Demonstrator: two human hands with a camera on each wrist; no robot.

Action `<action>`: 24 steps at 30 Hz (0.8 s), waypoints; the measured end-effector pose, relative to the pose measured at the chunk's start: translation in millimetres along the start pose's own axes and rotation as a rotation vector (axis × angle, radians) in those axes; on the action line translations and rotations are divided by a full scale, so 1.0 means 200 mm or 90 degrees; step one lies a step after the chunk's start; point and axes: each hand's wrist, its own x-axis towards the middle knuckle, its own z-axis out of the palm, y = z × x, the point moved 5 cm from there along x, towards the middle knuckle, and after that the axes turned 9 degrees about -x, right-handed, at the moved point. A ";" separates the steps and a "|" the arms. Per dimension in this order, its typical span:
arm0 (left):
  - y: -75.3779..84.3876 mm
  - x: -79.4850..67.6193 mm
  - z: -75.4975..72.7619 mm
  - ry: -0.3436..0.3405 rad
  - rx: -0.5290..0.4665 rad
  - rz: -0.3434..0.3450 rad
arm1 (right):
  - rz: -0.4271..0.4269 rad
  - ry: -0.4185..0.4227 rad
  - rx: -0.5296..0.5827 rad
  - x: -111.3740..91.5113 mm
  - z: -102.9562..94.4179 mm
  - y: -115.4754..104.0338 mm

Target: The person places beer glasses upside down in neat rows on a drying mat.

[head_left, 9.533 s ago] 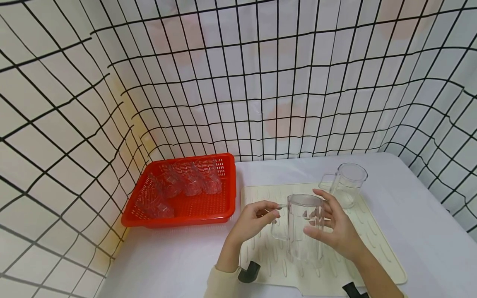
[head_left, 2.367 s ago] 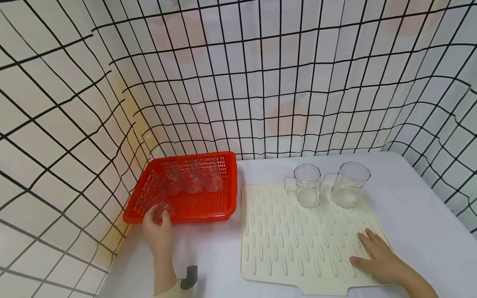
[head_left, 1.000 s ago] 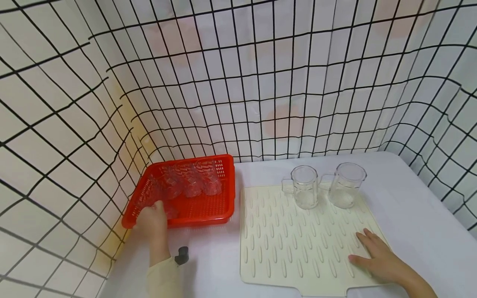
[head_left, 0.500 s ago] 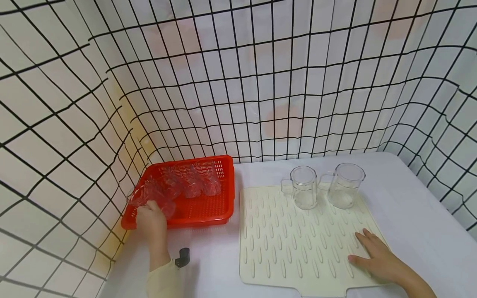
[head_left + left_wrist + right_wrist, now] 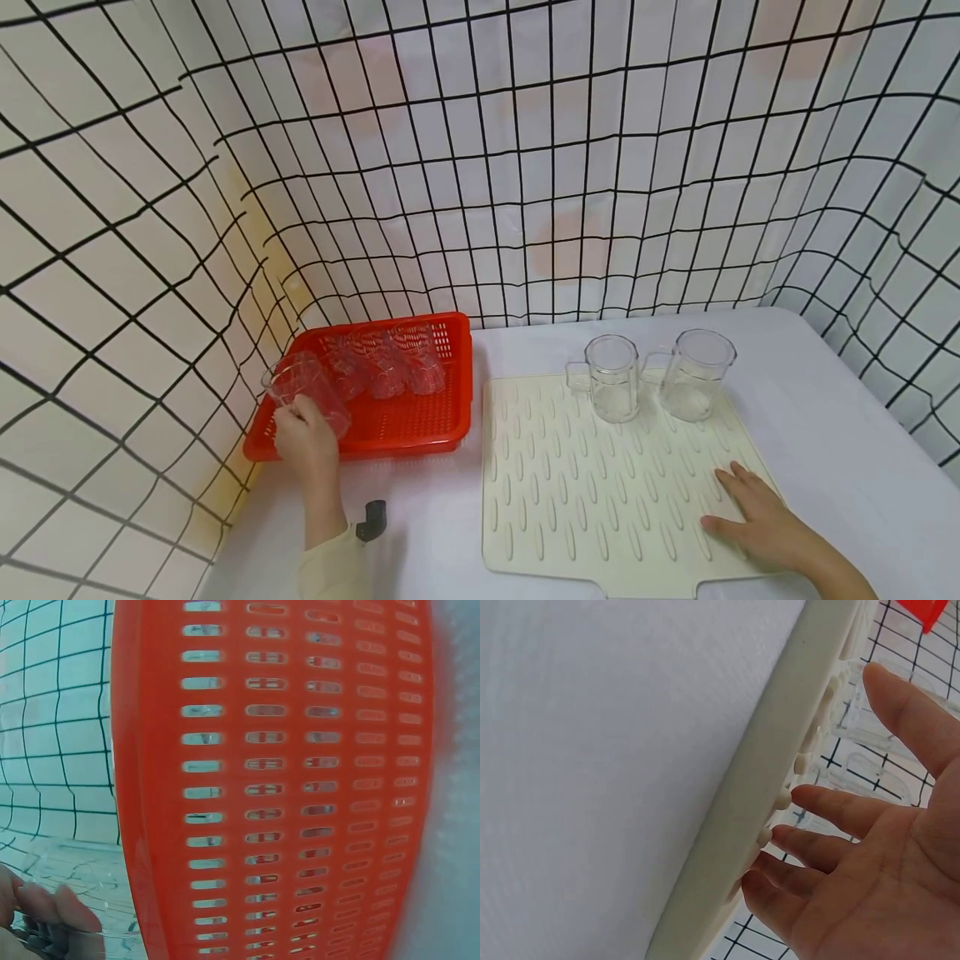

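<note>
- While the left hand [image 5: 306, 433] gripped a clear mug [image 5: 321, 400], tilted over the red basket [image 5: 405, 445], the step looked like lifting it out; the next move likely called for clearing the rim
- The left wrist view showed the basket's slotted outer wall [image 5: 289, 776], barely seen from the head
- On the cream mat [image 5: 551, 500] stood a narrow mug [image 5: 615, 383] and a wider mug [image 5: 696, 379]
- The right hand [image 5: 767, 523] lay spread there, palm visible only from its wrist

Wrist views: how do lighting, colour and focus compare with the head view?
Head view: bright, fairly even light, soft shadow beside the left sleeve; left wrist view: backdrop tinted blue-green, tabletop soft and featureless beside the red basket; right wrist view: dimmer, greyer, but the right hand looks reasonably sharp.
</note>
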 end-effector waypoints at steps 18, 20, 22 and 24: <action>0.05 -0.06 -0.02 0.059 -0.142 0.033 | 0.006 -0.007 0.005 0.00 0.00 0.00; 0.06 -0.06 -0.02 0.061 -0.153 0.040 | 0.009 -0.009 0.005 0.00 0.00 0.00; 0.07 -0.07 -0.02 0.061 -0.159 0.045 | 0.012 -0.011 0.008 0.00 0.00 0.00; 0.09 -0.08 -0.02 0.058 -0.162 0.049 | 0.012 -0.010 0.010 0.00 -0.01 -0.01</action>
